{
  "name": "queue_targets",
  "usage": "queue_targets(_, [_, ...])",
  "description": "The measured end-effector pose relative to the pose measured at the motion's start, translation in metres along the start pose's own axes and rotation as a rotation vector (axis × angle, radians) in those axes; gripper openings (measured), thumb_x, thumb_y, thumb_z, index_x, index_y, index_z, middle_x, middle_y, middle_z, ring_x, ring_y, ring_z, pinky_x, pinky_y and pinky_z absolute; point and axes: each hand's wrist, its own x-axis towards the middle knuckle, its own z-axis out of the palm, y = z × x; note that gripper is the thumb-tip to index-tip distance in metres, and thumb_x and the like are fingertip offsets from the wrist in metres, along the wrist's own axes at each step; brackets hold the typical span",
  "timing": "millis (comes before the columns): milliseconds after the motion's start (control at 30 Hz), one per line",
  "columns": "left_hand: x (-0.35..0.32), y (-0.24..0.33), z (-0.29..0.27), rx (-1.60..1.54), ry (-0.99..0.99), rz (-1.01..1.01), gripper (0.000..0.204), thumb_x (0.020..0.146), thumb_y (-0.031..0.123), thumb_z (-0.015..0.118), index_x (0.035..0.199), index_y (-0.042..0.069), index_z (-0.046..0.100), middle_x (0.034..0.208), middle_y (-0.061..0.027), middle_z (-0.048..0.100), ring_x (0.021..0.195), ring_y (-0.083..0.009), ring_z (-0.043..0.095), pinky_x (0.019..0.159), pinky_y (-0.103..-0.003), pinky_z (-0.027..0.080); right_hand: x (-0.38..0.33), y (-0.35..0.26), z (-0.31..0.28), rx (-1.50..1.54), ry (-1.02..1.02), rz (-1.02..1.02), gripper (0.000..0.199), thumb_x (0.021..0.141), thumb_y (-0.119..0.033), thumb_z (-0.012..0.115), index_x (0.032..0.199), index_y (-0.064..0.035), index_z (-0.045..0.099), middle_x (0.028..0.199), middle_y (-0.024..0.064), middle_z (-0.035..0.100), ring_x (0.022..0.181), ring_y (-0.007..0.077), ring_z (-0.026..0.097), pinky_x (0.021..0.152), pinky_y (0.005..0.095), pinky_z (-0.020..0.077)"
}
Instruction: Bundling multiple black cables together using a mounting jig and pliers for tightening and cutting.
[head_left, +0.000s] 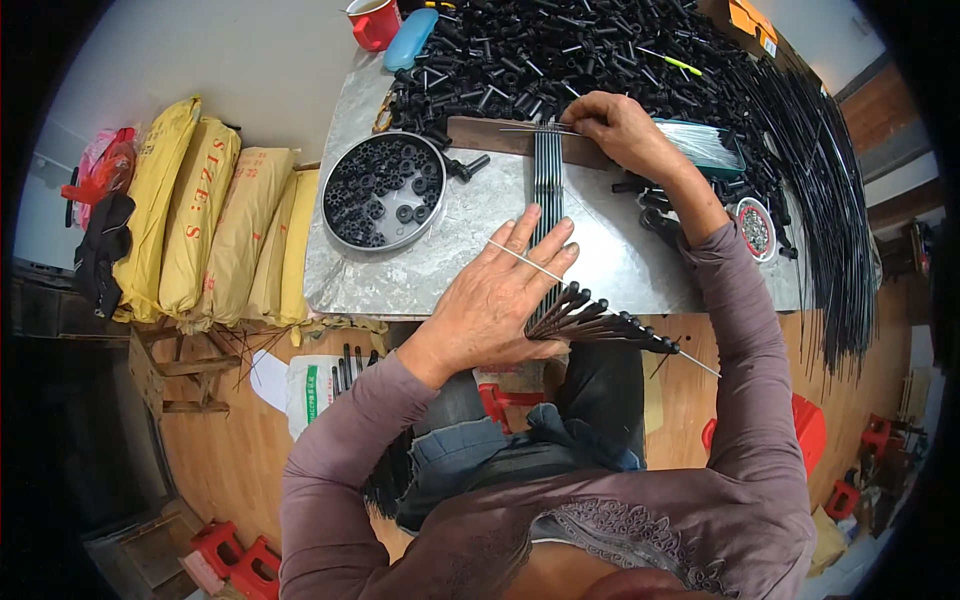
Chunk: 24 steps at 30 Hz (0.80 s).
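My left hand (490,305) lies flat, fingers stretched out, on a bundle of thin dark umbrella ribs (549,165) at the table's near edge. Across those fingers runs a thin pale rod (697,364), which passes through the black knobbed rib ends (600,303) fanned out beside the hand. At the bundle's far end, my right hand (632,135) is closed in a pinch on a thin metal wire (520,130) that crosses the ribs. The ribs' far tips rest by a brown wooden strip (490,135). My left palm hides part of the bundle.
A round metal tray (333,222) of black rings stands at left. Black plastic parts (560,60) pile up at the back, near a blue case (410,40) and red mug (377,25). At right are a tray of clear rods (700,145), a small bowl (755,230) and long black rods (835,220).
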Motion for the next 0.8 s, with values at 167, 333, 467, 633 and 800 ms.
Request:
queue_targets(167, [0.000, 0.000, 0.001, -0.007, -0.003, -0.006, 0.092, 0.058, 0.036, 0.081, 0.135, 0.003, 0.044, 0.149, -0.0146, 0.031, 0.139, -0.0411, 0.024, 0.112, -0.051, 0.027, -0.002, -0.013, 0.000, -0.136, 0.016, 0.027, 0.018, 0.084, -0.009, 0.056, 0.097, -0.0027, 0.068, 0.091, 0.0155, 0.067, 0.086, 0.0305, 0.065, 0.077, 0.0381, 0.0504])
queue_targets(333, [-0.002, 0.000, 0.002, -0.009, 0.010, -0.011, 0.096, 0.052, 0.032, 0.084, 0.135, 0.004, 0.044, 0.149, -0.0141, 0.032, 0.139, -0.0406, 0.025, 0.112, -0.050, 0.027, -0.002, -0.015, 0.000, -0.154, 0.042, 0.008, 0.019, 0.084, -0.009, 0.058, 0.098, -0.0038, 0.068, 0.091, 0.0154, 0.068, 0.088, 0.0310, 0.065, 0.077, 0.0387, 0.0504])
queue_targets(467, [0.001, 0.001, 0.002, -0.027, 0.002, -0.013, 0.099, 0.049, 0.030, 0.086, 0.135, 0.004, 0.044, 0.149, -0.0139, 0.032, 0.139, -0.0403, 0.025, 0.112, -0.049, 0.027, -0.001, 0.000, -0.001, 0.027, -0.012, 0.078, 0.019, 0.084, -0.010, 0.058, 0.098, -0.0047, 0.069, 0.093, 0.0154, 0.068, 0.088, 0.0302, 0.065, 0.077, 0.0393, 0.0504])
queue_targets(633, [-0.001, 0.000, 0.000, -0.035, -0.006, -0.020, 0.100, 0.048, 0.029, 0.087, 0.135, 0.004, 0.045, 0.149, -0.0138, 0.031, 0.139, -0.0398, 0.024, 0.112, -0.049, 0.027, 0.000, -0.015, 0.002, -0.192, 0.018, 0.104, 0.018, 0.084, -0.010, 0.058, 0.098, -0.0048, 0.069, 0.088, 0.0132, 0.069, 0.083, 0.0298, 0.066, 0.074, 0.0383, 0.0506])
queue_targets(800, [-0.001, 0.000, 0.001, -0.044, -0.005, -0.023, 0.100, 0.048, 0.028, 0.087, 0.135, 0.004, 0.044, 0.149, -0.0141, 0.031, 0.139, -0.0398, 0.024, 0.112, -0.049, 0.027, 0.002, -0.016, 0.003, -0.168, 0.048, 0.074, 0.016, 0.083, -0.009, 0.060, 0.097, -0.0033, 0.067, 0.085, 0.0109, 0.069, 0.079, 0.0239, 0.066, 0.072, 0.0348, 0.0501])
